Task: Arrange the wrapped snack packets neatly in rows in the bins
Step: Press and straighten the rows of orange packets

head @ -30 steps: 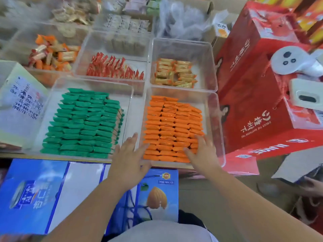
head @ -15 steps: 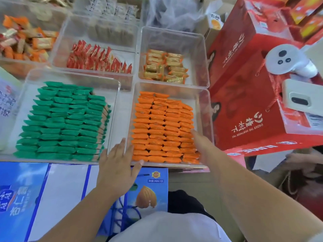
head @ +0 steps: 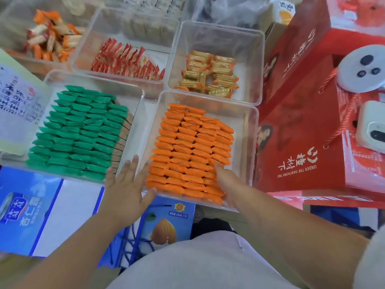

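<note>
Orange snack packets (head: 191,151) lie in tidy rows inside a clear bin (head: 249,130) in front of me. My left hand (head: 127,186) lies flat with straight fingers against the bin's near left corner. My right hand (head: 228,182) reaches inside the bin, fingers straight along the right edge of the orange rows. To the left, green packets (head: 79,132) fill a second clear bin (head: 137,94) in rows. Behind stand bins of red packets (head: 127,61), gold packets (head: 208,74) and mixed orange-white packets (head: 50,36).
A large red gift box (head: 298,113) stands tight against the right of the bins, with white devices (head: 362,69) on top. Blue almond-drink cartons (head: 41,207) lie below the bins' front edge. A printed white bag (head: 18,105) sits at far left.
My right hand has slid from the front rows to the right side of the orange packets. My left hand has stayed at the bin's near left corner. The camera has tilted nearer.
</note>
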Available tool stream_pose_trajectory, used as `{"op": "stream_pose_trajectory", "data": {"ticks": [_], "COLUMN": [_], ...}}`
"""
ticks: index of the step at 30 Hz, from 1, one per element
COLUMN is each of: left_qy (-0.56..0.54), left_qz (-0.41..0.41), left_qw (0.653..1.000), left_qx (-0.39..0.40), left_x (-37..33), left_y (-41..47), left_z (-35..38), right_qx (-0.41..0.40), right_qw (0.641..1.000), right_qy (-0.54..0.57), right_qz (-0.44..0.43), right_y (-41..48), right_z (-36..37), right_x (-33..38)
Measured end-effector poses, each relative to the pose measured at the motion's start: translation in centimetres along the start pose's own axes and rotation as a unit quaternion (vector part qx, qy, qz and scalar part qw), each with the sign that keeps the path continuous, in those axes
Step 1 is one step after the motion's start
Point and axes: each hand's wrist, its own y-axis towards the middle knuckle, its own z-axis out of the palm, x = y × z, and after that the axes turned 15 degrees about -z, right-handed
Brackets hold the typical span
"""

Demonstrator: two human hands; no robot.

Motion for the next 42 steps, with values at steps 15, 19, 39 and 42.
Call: {"op": "stream_pose_trajectory", "data": {"ticks": [15, 19, 39, 42], "left_qy": [0.094, 0.127, 0.006, 0.008], "left_qz": [0.175, 0.183, 0.050, 0.060], "left_qw": [0.980, 0.974, 0.986, 0.985], "left_qx": [-0.024, -0.043, -0.161, -0.159], "left_x": [-11.6, -12.0, -7.3, -7.3], "left_y": [6.2, 7.0, 8.5, 8.6], "left_z": [0.6, 1.8, -0.3, -0.3], "right_qx": [0.029, 0.009, -0.069, -0.044], "right_qw": [0.999, 0.999, 0.989, 0.994], "right_qy": [0.014, 0.018, 0.121, 0.078], "right_qz": [-0.034, -0.043, -0.050, -0.055], "right_y": [0.4, 0.0, 2.3, 2.5], "right_z": [-1.2, -0.9, 0.0, 0.7], "right_x": [-0.9, -0.5, 0.9, 0.7]}}
